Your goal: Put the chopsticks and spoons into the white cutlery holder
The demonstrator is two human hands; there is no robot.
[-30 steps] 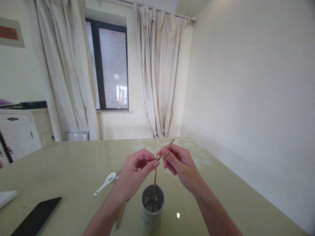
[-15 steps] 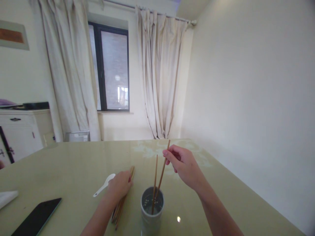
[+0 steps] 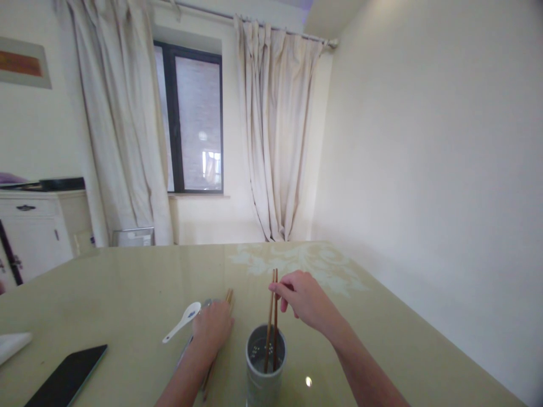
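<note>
A grey cylindrical holder (image 3: 263,377) stands on the table near me, with two wooden chopsticks (image 3: 272,319) upright in it. My right hand (image 3: 302,301) is just above and right of the holder, its fingers pinched on the upper part of one chopstick. My left hand (image 3: 213,327) lies on a bundle of chopsticks (image 3: 228,296) on the table left of the holder, fingers curled down over them. A white spoon (image 3: 182,322) lies just left of that hand.
A dark phone (image 3: 68,376) lies at the near left of the glossy green table (image 3: 127,294), and a white object (image 3: 11,343) sits at the left edge. A wall runs along the right; a window, curtains and a white cabinet (image 3: 29,237) are behind.
My left hand let go of the first chopstick and dropped to the bundle on the table. My right hand lowered a second chopstick into the holder beside the first.
</note>
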